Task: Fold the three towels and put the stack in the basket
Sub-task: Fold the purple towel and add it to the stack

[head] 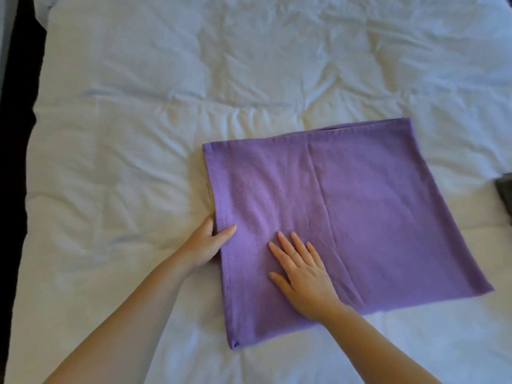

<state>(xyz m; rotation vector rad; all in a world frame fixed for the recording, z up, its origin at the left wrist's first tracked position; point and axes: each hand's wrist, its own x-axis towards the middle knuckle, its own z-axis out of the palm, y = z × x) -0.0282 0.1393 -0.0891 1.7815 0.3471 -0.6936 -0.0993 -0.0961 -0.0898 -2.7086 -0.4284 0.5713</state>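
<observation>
A purple towel (360,212) lies folded flat on the white bed, roughly square, with a crease running down its middle. My left hand (206,241) grips its left edge, thumb on top and fingers tucked under the cloth. My right hand (300,270) lies flat on the towel's lower left part, fingers straight and spread, pressing it down. A thin yellow sliver (208,189) shows under the towel's left edge; what it belongs to is hidden. No basket is in view.
The white duvet (194,92) is wrinkled and fills most of the view. A dark grey object (505,198) is cut off at the right edge. A dark strip of floor (16,134) runs along the bed's left side.
</observation>
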